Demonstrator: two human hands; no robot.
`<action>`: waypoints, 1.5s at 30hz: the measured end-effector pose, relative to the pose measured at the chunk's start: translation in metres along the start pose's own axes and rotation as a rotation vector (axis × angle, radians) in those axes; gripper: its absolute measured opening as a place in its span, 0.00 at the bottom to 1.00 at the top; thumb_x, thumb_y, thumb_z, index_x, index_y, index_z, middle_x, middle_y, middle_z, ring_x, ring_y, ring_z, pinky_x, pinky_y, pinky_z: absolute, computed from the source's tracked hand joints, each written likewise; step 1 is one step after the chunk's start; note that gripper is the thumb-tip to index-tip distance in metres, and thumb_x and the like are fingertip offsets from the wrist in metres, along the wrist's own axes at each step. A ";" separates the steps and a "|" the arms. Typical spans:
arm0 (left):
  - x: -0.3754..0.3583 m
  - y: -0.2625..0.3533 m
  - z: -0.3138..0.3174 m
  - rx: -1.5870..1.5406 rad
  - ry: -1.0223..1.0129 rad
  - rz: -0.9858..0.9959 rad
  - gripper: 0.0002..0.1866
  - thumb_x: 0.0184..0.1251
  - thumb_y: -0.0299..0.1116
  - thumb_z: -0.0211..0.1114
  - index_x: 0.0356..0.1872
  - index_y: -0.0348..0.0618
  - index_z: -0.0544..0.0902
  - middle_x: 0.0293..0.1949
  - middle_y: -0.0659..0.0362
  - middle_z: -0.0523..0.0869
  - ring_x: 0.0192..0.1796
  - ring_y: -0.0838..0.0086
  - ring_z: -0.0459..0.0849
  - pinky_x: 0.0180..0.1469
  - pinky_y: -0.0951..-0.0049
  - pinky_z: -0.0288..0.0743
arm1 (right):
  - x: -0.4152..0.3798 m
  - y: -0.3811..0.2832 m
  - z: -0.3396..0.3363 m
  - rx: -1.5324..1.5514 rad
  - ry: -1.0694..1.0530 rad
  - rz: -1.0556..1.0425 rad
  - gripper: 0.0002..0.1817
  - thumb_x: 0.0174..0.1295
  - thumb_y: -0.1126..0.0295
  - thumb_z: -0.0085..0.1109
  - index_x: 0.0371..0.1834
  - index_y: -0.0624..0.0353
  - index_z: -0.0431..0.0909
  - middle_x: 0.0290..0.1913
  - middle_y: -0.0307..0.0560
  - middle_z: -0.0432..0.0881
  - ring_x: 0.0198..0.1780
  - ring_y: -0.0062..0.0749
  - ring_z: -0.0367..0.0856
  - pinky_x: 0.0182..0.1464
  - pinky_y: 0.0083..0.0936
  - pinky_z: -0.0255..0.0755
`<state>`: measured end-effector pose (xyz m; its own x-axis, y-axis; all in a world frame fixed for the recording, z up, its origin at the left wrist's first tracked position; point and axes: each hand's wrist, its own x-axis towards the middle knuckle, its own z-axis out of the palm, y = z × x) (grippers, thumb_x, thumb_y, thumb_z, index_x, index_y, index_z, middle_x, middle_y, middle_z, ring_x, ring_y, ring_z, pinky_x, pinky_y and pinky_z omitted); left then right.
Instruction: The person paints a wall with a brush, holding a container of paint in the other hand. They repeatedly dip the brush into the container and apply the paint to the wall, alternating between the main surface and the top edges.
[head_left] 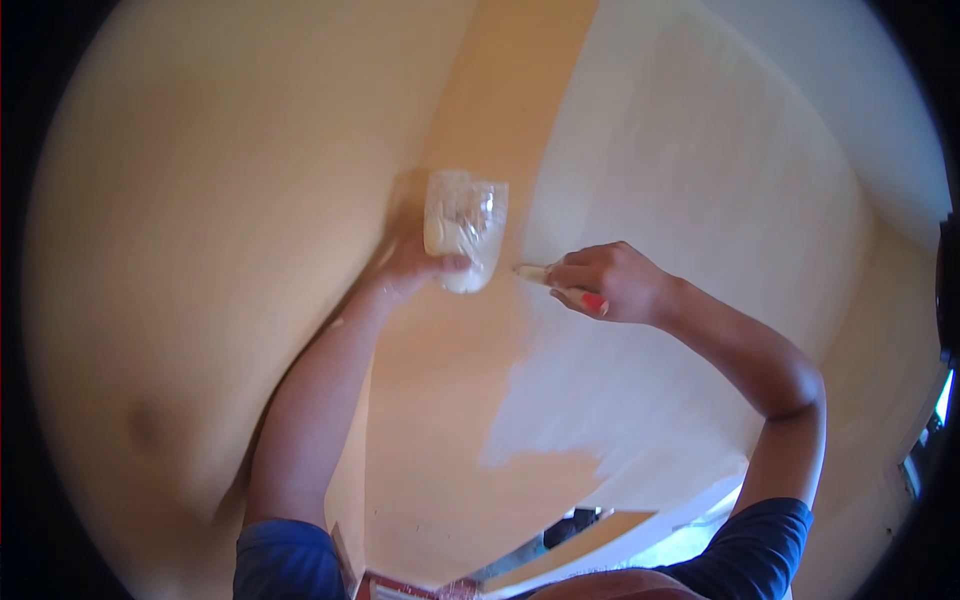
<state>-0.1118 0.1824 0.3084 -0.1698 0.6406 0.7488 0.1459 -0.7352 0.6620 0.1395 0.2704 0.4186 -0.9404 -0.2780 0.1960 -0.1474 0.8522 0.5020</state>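
Note:
My left hand [408,265] is wrapped round a cut-off clear plastic bottle [468,228] with white paint in its lower part. In my right hand [612,282] is a paintbrush [534,273], held by its handle, which shows a red patch. The bristles point left and meet or nearly meet the wall at the border between white paint [620,390] and the orange-tan surface [450,430]. A small gap lies between the brush tip and the bottle. My left fingers are partly hidden behind the container.
A plain cream wall [180,250] runs close along my left arm. Pale ceiling [830,90] shows at the upper right. Low down there is a bright opening [690,535], with dark items [570,528] beside it.

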 end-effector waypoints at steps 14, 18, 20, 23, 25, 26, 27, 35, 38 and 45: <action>0.004 -0.011 -0.009 -0.028 -0.006 -0.127 0.40 0.41 0.32 0.75 0.60 0.43 0.65 0.54 0.58 0.75 0.59 0.68 0.71 0.62 0.65 0.65 | 0.096 0.164 -0.201 -0.687 0.668 0.460 0.13 0.60 0.63 0.53 0.47 0.49 0.78 0.42 0.48 0.81 0.43 0.48 0.78 0.45 0.39 0.73; 0.004 -0.011 -0.007 -0.049 -0.008 -0.103 0.42 0.40 0.33 0.76 0.61 0.42 0.65 0.54 0.57 0.75 0.59 0.68 0.71 0.62 0.65 0.65 | 0.077 0.143 -0.120 -0.588 0.638 0.162 0.13 0.57 0.65 0.57 0.44 0.53 0.79 0.41 0.49 0.82 0.42 0.46 0.79 0.46 0.38 0.73; 0.004 -0.013 -0.006 -0.061 0.019 -0.075 0.42 0.40 0.34 0.76 0.61 0.42 0.65 0.54 0.57 0.75 0.59 0.67 0.71 0.62 0.65 0.65 | 0.055 0.092 -0.093 -0.354 0.414 0.099 0.12 0.59 0.63 0.57 0.44 0.53 0.80 0.43 0.50 0.82 0.44 0.46 0.79 0.46 0.35 0.74; 0.005 -0.011 -0.004 -0.064 -0.018 0.025 0.42 0.40 0.37 0.76 0.61 0.41 0.66 0.54 0.57 0.76 0.59 0.68 0.71 0.61 0.67 0.65 | 0.041 0.103 -0.099 -0.205 0.633 0.175 0.12 0.56 0.68 0.62 0.43 0.55 0.80 0.41 0.48 0.82 0.45 0.40 0.81 0.48 0.28 0.73; -0.001 0.008 0.002 -0.020 -0.007 -0.008 0.42 0.41 0.37 0.76 0.61 0.41 0.66 0.54 0.58 0.76 0.58 0.69 0.72 0.61 0.67 0.65 | 0.046 0.116 -0.140 -0.394 0.758 0.320 0.11 0.58 0.66 0.59 0.43 0.55 0.81 0.42 0.48 0.83 0.46 0.39 0.81 0.49 0.25 0.73; -0.001 0.009 0.004 0.033 0.000 -0.014 0.41 0.41 0.36 0.76 0.60 0.41 0.67 0.53 0.58 0.76 0.58 0.69 0.72 0.61 0.67 0.65 | 0.059 0.113 -0.168 -0.578 0.599 0.777 0.14 0.55 0.69 0.59 0.46 0.55 0.80 0.44 0.48 0.82 0.46 0.40 0.80 0.49 0.26 0.74; 0.000 0.003 0.002 0.018 -0.002 -0.048 0.41 0.41 0.36 0.76 0.60 0.41 0.67 0.53 0.58 0.76 0.58 0.69 0.72 0.61 0.67 0.65 | 0.066 0.119 -0.180 -0.511 0.748 0.560 0.10 0.57 0.68 0.58 0.41 0.58 0.78 0.41 0.50 0.82 0.43 0.43 0.81 0.45 0.29 0.74; 0.005 -0.008 -0.005 0.039 -0.005 0.023 0.38 0.43 0.40 0.75 0.58 0.41 0.70 0.53 0.58 0.77 0.57 0.69 0.73 0.60 0.68 0.65 | 0.062 0.139 -0.093 -0.617 0.796 0.349 0.15 0.57 0.69 0.59 0.49 0.56 0.79 0.48 0.45 0.81 0.45 0.40 0.81 0.49 0.33 0.75; 0.005 -0.018 -0.008 0.005 -0.010 0.043 0.38 0.44 0.41 0.74 0.59 0.42 0.69 0.53 0.58 0.77 0.57 0.69 0.73 0.60 0.67 0.65 | 0.019 0.088 0.039 -0.507 0.691 -0.028 0.21 0.50 0.66 0.59 0.50 0.54 0.77 0.46 0.45 0.81 0.45 0.39 0.79 0.44 0.30 0.74; 0.000 -0.017 -0.020 -0.105 0.092 -0.073 0.38 0.47 0.45 0.72 0.60 0.42 0.68 0.54 0.58 0.76 0.59 0.68 0.71 0.60 0.65 0.65 | -0.018 -0.066 0.174 0.081 0.349 0.103 0.18 0.44 0.76 0.58 0.43 0.57 0.80 0.38 0.44 0.81 0.37 0.37 0.79 0.36 0.29 0.76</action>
<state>-0.1340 0.1902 0.2966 -0.2654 0.6737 0.6897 0.0276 -0.7098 0.7039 0.1131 0.2965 0.2352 -0.7927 -0.3111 0.5243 -0.0943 0.9122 0.3987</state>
